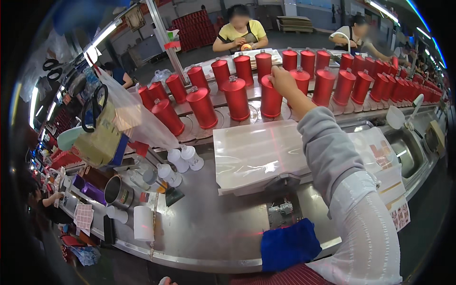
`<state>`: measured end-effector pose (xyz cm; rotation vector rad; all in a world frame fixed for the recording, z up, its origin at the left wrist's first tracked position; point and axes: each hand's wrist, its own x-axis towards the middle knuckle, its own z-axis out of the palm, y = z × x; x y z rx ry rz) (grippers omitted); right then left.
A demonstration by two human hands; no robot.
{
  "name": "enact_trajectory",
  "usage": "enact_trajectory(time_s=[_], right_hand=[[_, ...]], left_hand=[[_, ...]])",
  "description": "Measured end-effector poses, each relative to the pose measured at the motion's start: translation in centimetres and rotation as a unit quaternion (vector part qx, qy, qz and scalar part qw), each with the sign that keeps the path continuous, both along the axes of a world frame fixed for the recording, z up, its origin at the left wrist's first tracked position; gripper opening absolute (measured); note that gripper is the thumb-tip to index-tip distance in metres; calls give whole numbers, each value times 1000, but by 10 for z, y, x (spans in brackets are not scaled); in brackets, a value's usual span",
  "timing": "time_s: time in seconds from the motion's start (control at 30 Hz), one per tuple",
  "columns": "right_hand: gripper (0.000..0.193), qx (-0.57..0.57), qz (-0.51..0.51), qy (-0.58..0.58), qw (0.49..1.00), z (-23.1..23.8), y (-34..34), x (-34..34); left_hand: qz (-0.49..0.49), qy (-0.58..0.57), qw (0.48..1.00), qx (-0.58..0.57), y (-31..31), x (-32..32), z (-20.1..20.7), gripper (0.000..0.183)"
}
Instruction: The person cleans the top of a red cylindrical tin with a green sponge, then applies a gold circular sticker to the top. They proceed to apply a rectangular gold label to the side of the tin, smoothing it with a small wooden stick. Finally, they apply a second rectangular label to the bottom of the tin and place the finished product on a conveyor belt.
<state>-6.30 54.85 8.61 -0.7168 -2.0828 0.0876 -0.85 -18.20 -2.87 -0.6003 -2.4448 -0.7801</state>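
My right hand reaches forward over the bench, its fingers closed at the top of a red metallic canister that stands upright in the near row. The hand covers that canister's top. Neighbouring red canisters show a small knob on their lids, one standing just left of it and another partly behind my wrist. Only a bit of my left hand shows at the bottom edge; most of its fingers are out of the picture. Below my right arm lies a white sheet-covered board.
Rows of red canisters run along the line to the right. A blue cloth lies on the steel bench's front edge. White bottles, a metal pot and hanging scissors are at left; a sink is at right. Co-workers sit opposite.
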Motion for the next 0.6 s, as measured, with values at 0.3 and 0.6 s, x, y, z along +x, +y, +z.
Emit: enact_trajectory(time_s=[0.3,0.6], right_hand=[[19,83,31,2,996,6,-3,57],[22,109,250,-23,962,146,-213,145]], left_hand=[[-162,-10,984,66,46,-18,10,28],[-459,-12,874,161,223,-17,117,92]])
